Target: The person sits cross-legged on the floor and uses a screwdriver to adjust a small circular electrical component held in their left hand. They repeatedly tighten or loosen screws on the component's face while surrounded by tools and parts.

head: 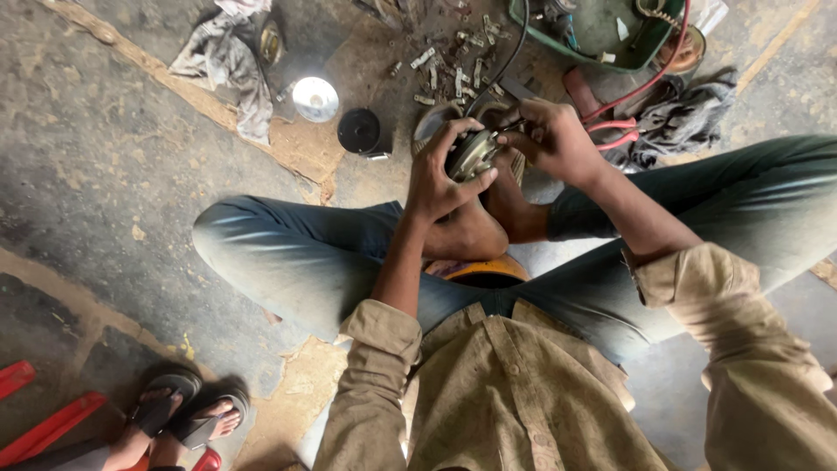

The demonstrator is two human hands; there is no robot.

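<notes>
Person sits cross-legged on the concrete floor (105, 157), both hands up front over the crossed feet, working a round metal part (473, 153), disc-shaped w/ a pale ring face, looks like a small motor or hub assy. All places below are given relative to that part.

Left hand (440, 179) is closed around the part's near-left side, thumb across the rim, fingers curled behind it, cradling it. Right hand (551, 139) is just right of the part, fingers pinched shut at its edge on something small; can't tell what, too blurred. A black cable (514, 48) runs from the part's top up to the green tray (602, 39), up and right.

Handling, as a guess: part looks solid metal, so heavy for its size, stiff, prob. greasy and a bit slick on the face. Best grip seems to be around the outer rim as the left hand does, not by the cable.

Just above the part: scattered bolts (449, 65). Up-left: a black round cap (359, 131), then a shiny silver disc (315, 98), then a grey rag (228, 61). To the right: red-handled pliers (615, 133) and a dark cloth (689, 118). Far down-left: another person's 2 feet in sandals (187, 410).
</notes>
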